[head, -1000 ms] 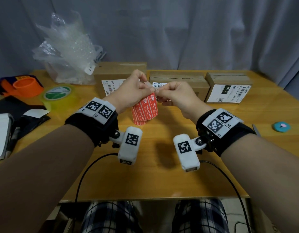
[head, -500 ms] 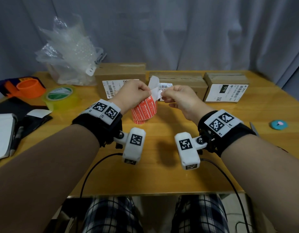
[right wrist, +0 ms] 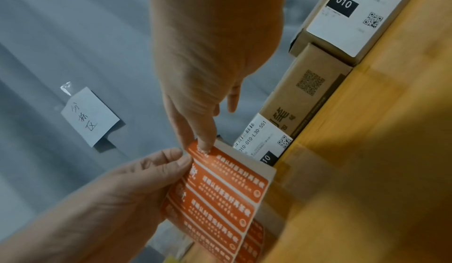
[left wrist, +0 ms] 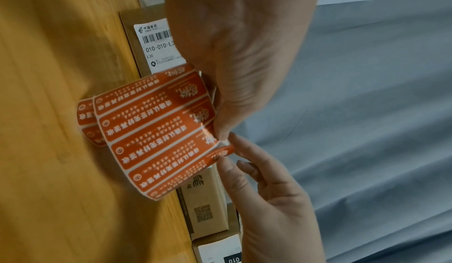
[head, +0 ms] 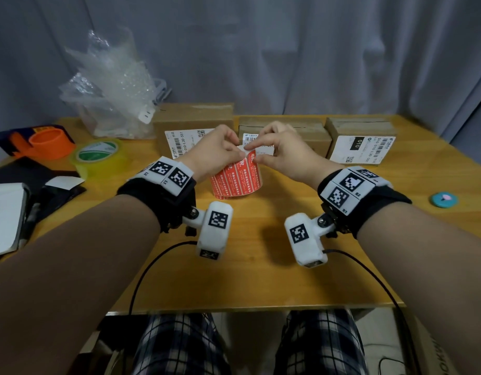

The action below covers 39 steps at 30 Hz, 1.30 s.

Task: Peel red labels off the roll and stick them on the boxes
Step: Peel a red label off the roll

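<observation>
The roll of red labels (head: 235, 180) hangs above the table in front of three cardboard boxes, left (head: 193, 117), middle (head: 301, 128) and right (head: 361, 128). Each box has a white shipping label on its front. My left hand (head: 236, 148) pinches the top edge of the loose strip of the roll (left wrist: 151, 132). My right hand (head: 257, 152) pinches the corner of the endmost red label (left wrist: 220, 152), which curls up off the white backing. In the right wrist view my right hand's fingertips (right wrist: 203, 145) sit on that label's corner (right wrist: 195, 151), beside my left hand (right wrist: 181, 158).
A bundle of bubble wrap (head: 112, 90) stands at the back left. A yellow tape roll (head: 98, 155), an orange tape dispenser (head: 47, 142) and dark items with papers (head: 31, 196) lie at the left. A small blue disc (head: 443, 199) lies at the right. Cables trail over the front edge.
Half a second ago a white end of the strip stood up between my parted hands. Now the hands have closed together again at the roll's top edge, with the strip folded down.
</observation>
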Available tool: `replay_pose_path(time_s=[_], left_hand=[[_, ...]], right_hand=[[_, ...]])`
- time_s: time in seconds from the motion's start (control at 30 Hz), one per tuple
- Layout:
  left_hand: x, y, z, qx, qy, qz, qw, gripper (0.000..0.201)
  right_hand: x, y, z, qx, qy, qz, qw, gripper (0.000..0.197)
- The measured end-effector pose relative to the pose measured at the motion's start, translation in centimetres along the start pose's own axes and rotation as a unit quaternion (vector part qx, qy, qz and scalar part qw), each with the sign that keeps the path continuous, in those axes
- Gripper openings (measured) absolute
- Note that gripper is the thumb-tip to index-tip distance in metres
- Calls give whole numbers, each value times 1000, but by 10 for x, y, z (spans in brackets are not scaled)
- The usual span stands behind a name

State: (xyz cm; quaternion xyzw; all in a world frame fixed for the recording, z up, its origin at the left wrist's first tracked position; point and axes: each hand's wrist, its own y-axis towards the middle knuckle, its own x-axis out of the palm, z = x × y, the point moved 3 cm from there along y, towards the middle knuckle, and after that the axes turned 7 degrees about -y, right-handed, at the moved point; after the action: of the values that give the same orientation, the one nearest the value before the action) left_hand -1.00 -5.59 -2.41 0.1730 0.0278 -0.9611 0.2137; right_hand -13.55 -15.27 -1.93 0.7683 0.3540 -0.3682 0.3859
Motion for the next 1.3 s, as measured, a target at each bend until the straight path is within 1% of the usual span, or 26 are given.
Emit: replay_pose_path(time_s=[0.13,0.23,0.33,0.4,0.57,0.7,0.8,0.87,0.93,1.0,1.1,1.17,1.3], left_hand=[[-2,0,-1,-11,-14,0,1000,28],[-2,-1,-1,-15,-19,5,1000,28],[-2,0,-2,-27,-20,-2,999,26],[-3,1,-2,-35,-19,-14,999,24],[-9,2,-2,-59,-17,-11,998,27],[-13,2,-1,-61,-30,2,998,28],[-11,-1,0,-50,-27,-3,998,34],[-10,-3,0,-35,-22,-6,999,32],[-9,-5,0,-22,-15,5,1000,30],[-8,-6,1,-10,-9,21,1000,26],[-8,-8,3,7,18,45,999,23],[-8,-11,4,13,46,60,997,22],[-13,-11,-2,33,58,79,995,20]], right_hand=[[-2,0,-2,-18,-13,40,999,16],[-4,-2,-4,-32,-24,51,998,18],[-7,-3,-7,-50,-32,43,997,26],[-6,-2,-8,-56,-39,31,997,26],[-5,1,-11,-61,-38,25,997,18],[-3,4,-11,-29,-14,30,999,8],[-5,3,-11,-16,2,10,1000,6],[-10,1,-12,-29,5,-7,1000,5],[-17,-3,-14,-39,22,-32,998,6],[-23,-7,-15,-28,51,-51,997,7],[-30,-11,-17,-8,85,-39,996,4],[-33,-14,-20,3,132,-27,991,6],[-34,-18,-21,6,184,-8,983,9]])
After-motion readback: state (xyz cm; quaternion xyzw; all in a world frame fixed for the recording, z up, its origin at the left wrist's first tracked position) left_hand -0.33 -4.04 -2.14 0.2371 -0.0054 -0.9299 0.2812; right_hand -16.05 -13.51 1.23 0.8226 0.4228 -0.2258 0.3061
